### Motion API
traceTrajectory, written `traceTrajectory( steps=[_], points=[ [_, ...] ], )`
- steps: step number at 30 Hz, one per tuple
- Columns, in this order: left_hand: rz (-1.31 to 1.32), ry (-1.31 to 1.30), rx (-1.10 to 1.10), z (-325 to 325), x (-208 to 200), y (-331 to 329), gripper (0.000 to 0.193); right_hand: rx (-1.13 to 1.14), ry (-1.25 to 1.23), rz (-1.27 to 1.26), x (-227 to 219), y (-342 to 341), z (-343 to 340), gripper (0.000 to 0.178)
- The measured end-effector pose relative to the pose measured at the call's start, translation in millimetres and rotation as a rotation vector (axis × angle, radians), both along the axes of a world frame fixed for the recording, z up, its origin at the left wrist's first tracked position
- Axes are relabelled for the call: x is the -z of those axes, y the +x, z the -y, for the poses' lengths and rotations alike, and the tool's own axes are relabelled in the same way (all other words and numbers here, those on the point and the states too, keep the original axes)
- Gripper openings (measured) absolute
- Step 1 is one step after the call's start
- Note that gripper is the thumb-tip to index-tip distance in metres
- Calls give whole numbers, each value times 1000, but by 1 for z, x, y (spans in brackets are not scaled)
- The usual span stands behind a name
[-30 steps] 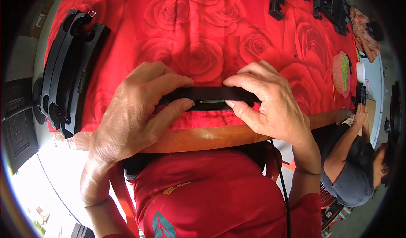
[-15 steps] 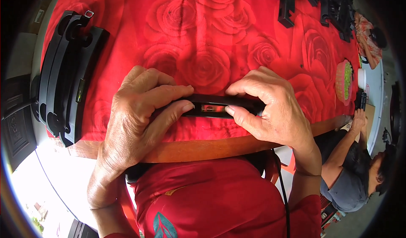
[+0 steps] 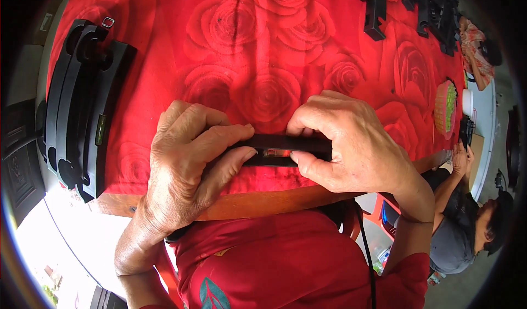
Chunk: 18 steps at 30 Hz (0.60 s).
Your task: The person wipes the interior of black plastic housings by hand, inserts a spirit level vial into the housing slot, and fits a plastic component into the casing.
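Near the front edge of the table I hold a short black spirit level between both hands. A small clear vial sits in the window along its middle, with the red cloth showing through. My left hand grips the left part with fingers and thumb. My right hand pinches the right part, its thumb tip beside the vial's right end. Both ends of the level are hidden under my hands.
Several black spirit levels lie stacked at the left, one with a greenish vial. A pile of black level bodies lies at the far right, near a pink basket of small green pieces. A co-worker sits at the right. The red rose-patterned tablecloth covers the table.
My hands and the level appear slightly lower in the picture. My right hand has shifted a little left along the level, and its wrist has turned outward. The level stays held.
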<state>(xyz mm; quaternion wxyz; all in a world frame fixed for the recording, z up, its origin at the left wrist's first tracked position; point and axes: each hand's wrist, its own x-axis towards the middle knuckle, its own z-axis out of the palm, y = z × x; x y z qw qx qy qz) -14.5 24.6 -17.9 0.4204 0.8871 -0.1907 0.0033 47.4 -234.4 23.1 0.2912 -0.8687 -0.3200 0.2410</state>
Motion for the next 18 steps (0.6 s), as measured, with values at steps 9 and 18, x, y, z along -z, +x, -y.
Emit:
traceTrajectory(
  steps=[9,18],
  points=[
    [-309,-179,301,-4,-32,10,41,-93,151,93,-8,-19,-2,20],
    [-1306,-260,412,2,-42,27,42,-27,190,380,-15,-43,10,28]
  ],
)
